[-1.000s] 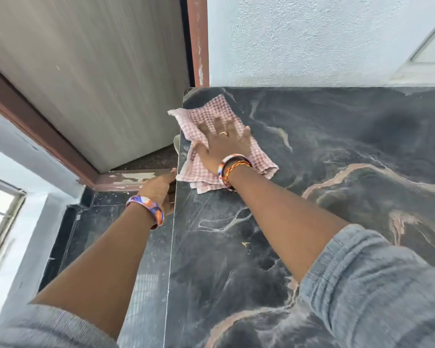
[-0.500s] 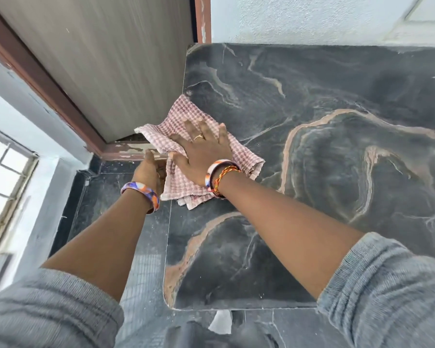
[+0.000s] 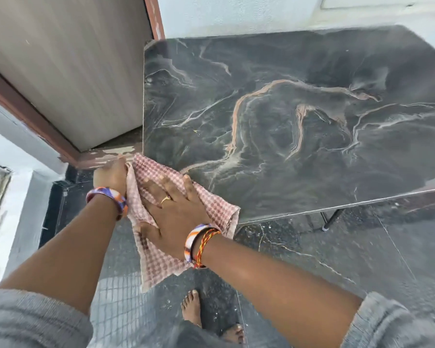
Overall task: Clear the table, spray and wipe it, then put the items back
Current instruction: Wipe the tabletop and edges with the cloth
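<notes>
Since the earlier frames, the checked cloth [image 3: 161, 217] has travelled from the far left corner of the bench [image 3: 299, 116] down along its left edge to the near left corner, and both hands have moved with it. Right hand [image 3: 172, 209]: fingers straight and spread, palm pressing flat on the cloth at the corner; a ring shows on one finger, and a bangle with a braided thread sits at the wrist. Left hand [image 3: 112, 173]: positioned just off the bench's left edge, fingers curled round a bunched fold of the cloth and gripping it; earlier it rested at the edge apart from the cloth. Part of the cloth lies on the bench corner; the remainder hangs over the edge toward the floor [image 3: 312, 259]. Both forearms extend forward, sleeves pushed up. Bare feet [image 3: 192, 306] are now in view below the cloth. The marbled bench surface carries only the cloth.
</notes>
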`<state>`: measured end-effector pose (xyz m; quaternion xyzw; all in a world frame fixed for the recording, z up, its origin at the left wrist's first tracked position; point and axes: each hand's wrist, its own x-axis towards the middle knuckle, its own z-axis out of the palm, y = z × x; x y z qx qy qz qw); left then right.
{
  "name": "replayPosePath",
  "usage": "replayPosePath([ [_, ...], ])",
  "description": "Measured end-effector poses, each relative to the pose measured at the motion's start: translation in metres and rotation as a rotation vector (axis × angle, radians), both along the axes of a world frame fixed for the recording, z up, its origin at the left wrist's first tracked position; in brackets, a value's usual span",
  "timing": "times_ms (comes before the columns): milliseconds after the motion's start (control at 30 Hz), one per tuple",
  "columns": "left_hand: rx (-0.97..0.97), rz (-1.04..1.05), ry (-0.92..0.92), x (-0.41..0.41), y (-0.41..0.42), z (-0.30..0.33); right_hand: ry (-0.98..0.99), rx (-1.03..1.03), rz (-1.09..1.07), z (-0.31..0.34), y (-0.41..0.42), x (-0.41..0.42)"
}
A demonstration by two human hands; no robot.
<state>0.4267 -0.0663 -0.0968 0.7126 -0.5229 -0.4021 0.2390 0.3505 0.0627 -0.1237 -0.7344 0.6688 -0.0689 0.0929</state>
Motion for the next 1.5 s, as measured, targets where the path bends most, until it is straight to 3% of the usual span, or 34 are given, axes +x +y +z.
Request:
replayPosePath([
  [100, -0.218, 0.015, -0.158, -0.027, -0.012, 0.025, 0.106, -0.004, 0.06, 0.0, 0.026, -0.008],
  [200, -0.432, -0.259, -0.111, -0.082, -0.004, 0.051, 0.306, -0.049, 0.061, -0.001, 0.055, -0.048],
  [400, -0.499, -0.744, -0.104, -0.136, 0.034, 0.038, 0.419, 0.021, -0.157, 0.004, 0.126, -0.176],
  [567, -0.574, -1.126, -0.175, -0.122, 0.039, 0.021, 0.291, 0.207, -0.631, 0.009, 0.185, -0.252],
  [700, -0.609, -1.165, -0.219, -0.112, 0.029, 0.016, 0.17, 0.177, -0.789, 0.005, 0.184, -0.233],
  [833, -0.58, -1.114, -0.169, -0.129, 0.03, 0.023, 0.105, 0.109, -0.678, 0.008, 0.147, -0.155],
  [933, -0.597, -1.179, -0.142, -0.156, 0.04, 0.031, 0.169, -0.089, -0.467, 0.0, 0.116, -0.102],
  [1000, -0.6, -1.254, -0.12, -0.175, 0.048, 0.035, 0.21, -0.102, -0.388, -0.005, 0.107, -0.095],
  [1167, -0.632, -1.393, -0.146, -0.221, 0.074, 0.035, 0.356, -0.117, -0.226, -0.017, 0.124, -0.146],
  [1333, -0.657, -1.492, -0.208, -0.267, 0.098, 0.028, 0.35, -0.076, -0.312, -0.011, 0.164, -0.224],
  [1500, -0.687, -1.45, -0.185, -0.341, 0.129, 0.021, 0.304, -0.06, -0.366, -0.007, 0.209, -0.324],
])
